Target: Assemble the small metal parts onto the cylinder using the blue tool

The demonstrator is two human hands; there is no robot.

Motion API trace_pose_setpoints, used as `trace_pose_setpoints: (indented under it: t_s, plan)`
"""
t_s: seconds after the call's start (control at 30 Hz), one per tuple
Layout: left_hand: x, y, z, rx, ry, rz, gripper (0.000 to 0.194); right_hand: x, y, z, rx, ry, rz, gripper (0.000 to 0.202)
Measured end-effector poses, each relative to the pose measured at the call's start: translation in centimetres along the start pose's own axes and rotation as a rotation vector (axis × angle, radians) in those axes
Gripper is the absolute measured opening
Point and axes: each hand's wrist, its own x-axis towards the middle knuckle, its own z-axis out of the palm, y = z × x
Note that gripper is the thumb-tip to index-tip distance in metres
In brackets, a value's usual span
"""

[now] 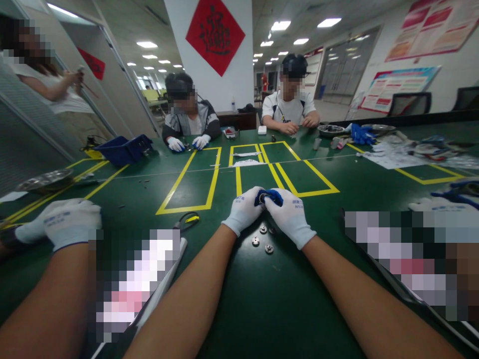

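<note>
Both my hands wear white gloves with blue fingertips and meet over the green table (247,299). My left hand (245,209) is closed, its fingertips pinching a small round metal part (262,198) with a dark centre. From the other side my right hand (290,212) is also closed on that part, its blue fingertips bent around it. Most of the part is hidden by the fingers, so its exact kind does not show. Just below my hands, several small round metal discs with raised hubs (269,249) lie loose on the tabletop.
Blurred-out devices (142,279) lie on both sides of my forearms. Co-workers' gloved hands (73,224) rest at left and right. Yellow tape (187,210) marks rectangles ahead. A blue bin (123,149) stands far left; papers and bags (396,149) clutter the far right. Two people sit opposite.
</note>
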Motion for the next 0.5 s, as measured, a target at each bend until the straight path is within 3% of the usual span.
trace_pose_setpoints:
  t_s: [0.5]
  plan:
    - [0.14,-0.65,0.64,0.036,-0.007,0.023,0.031,-0.04,-0.11,-0.34,0.058,-0.059,0.037,0.024]
